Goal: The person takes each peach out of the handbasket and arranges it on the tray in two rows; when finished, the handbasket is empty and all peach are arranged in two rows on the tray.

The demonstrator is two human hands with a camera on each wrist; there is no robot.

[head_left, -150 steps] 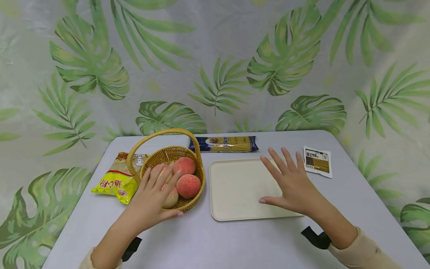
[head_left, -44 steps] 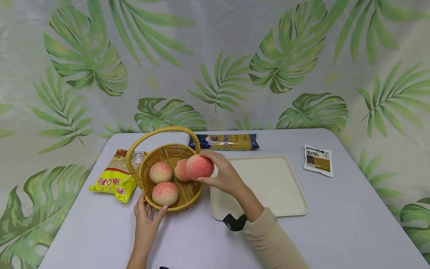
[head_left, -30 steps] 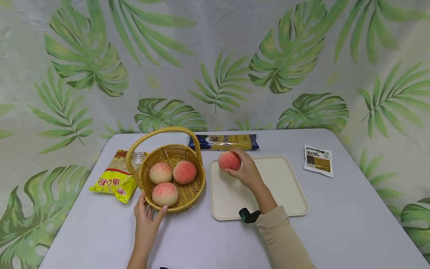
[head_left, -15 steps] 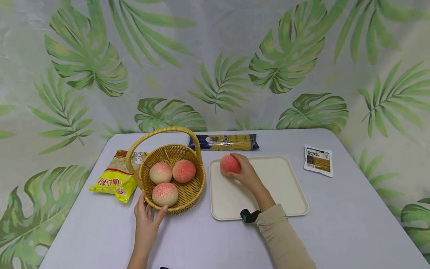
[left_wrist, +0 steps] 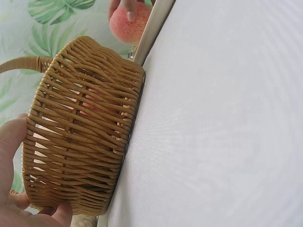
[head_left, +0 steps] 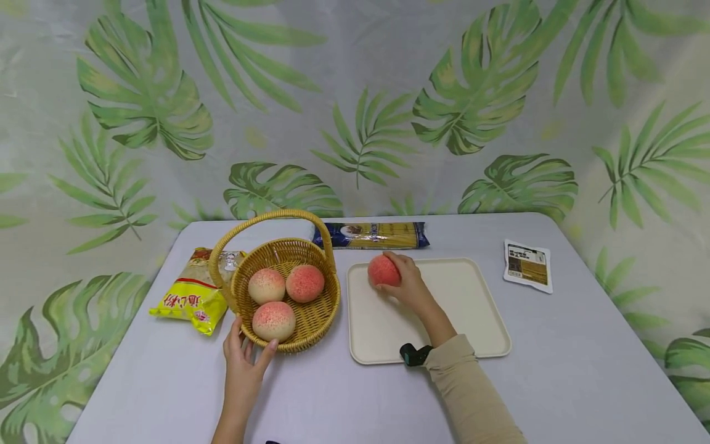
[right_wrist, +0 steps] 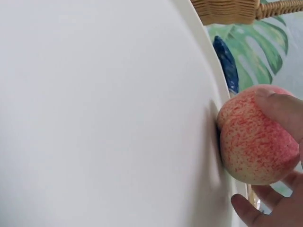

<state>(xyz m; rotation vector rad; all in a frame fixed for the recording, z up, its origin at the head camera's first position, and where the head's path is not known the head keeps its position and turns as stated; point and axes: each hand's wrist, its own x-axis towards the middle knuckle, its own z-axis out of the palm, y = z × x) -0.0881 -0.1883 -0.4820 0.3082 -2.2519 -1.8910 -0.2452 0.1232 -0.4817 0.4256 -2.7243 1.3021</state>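
Observation:
At the tray's far left corner my right hand (head_left: 409,285) holds a peach (head_left: 383,271), thumb on one side and fingers on the other. In the right wrist view the peach (right_wrist: 258,137) sits right at the surface of the cream tray (right_wrist: 113,113); whether it bears its full weight there I cannot tell. My left hand (head_left: 243,361) grips the near left rim of the wicker basket (head_left: 310,333), thumb over the edge. Three more peaches lie in that basket: a pale one (head_left: 267,286), a redder one (head_left: 305,283) and a nearer one (head_left: 274,321).
The basket's tall handle (head_left: 272,216) arches over its left and back. A yellow food bag (head_left: 194,295) lies left of it. Behind the tray is a spaghetti pack (head_left: 373,235), and a small white-and-brown pouch (head_left: 527,266) lies to the right. A leaf-patterned cloth hangs behind the table.
Both hands were spread over basket and tray at first. My left hand took the basket rim; my right carried a peach from the basket rightward to the tray, lowered it, then shifted slightly right.

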